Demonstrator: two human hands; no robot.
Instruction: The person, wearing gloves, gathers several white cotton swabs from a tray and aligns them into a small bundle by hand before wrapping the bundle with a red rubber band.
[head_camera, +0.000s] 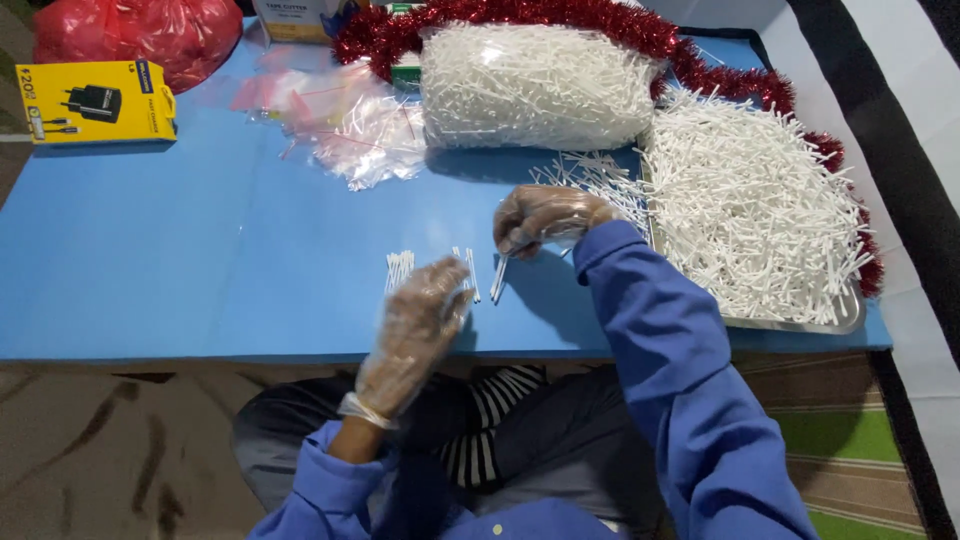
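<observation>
I'm at the sorting stage: my right hand (545, 218), gloved, pinches a few white sticks (500, 275) over the blue tabletop (200, 260), while my left hand (425, 305) hovers open-fingered beside a small bundle (399, 268). Next, I judge, they need laying down aligned, ends even.

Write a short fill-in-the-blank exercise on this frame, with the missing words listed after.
1. Both hands, left hand and right hand, wear clear plastic ____.
2. The loose heap of white sticks lies on a metal ____.
3. The table top is coloured ____.
4. The tinsel garland behind the bag of sticks is ____.

Missing words: gloves; tray; blue; red
</observation>
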